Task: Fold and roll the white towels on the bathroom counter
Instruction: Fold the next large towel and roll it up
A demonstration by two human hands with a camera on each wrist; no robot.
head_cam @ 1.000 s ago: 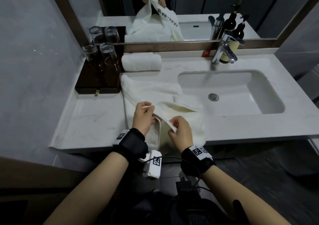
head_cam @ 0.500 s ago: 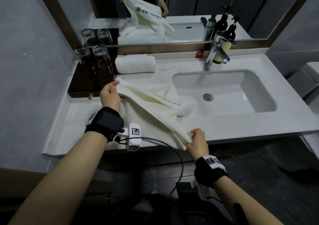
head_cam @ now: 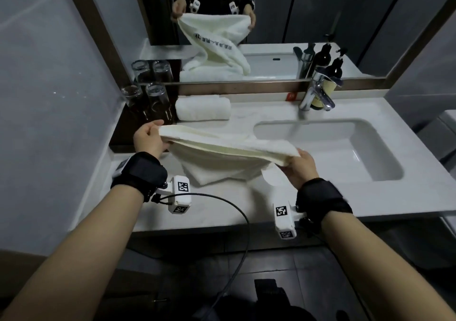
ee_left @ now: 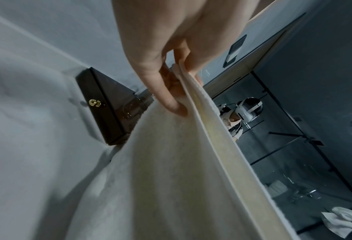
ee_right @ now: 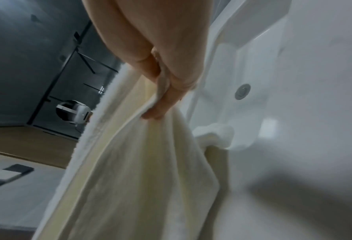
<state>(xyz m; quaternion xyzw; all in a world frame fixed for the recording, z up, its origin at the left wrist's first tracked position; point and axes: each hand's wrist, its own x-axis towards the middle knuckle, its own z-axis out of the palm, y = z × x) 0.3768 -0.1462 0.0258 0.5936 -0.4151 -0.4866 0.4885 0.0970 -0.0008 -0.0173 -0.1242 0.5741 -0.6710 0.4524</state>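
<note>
A second ago my two hands were close together near the bench's front edge; now they are spread wide, and the towel (head_cam: 229, 145) is stretched between them above the bench (head_cam: 222, 204). My left hand (head_cam: 148, 139) pinches one corner at about 9 o'clock; my right hand (head_cam: 299, 166) pinches the other at 3 o'clock. The lower part droops onto the bench. I judge the edge is now squared for the first fold. A rolled towel (head_cam: 202, 109) lies at 12 o'clock beside the dark tray (head_cam: 116, 145), which holds two upturned glasses (head_cam: 145, 98). The sink (head_cam: 385, 172) basin shows only its drain.
</note>
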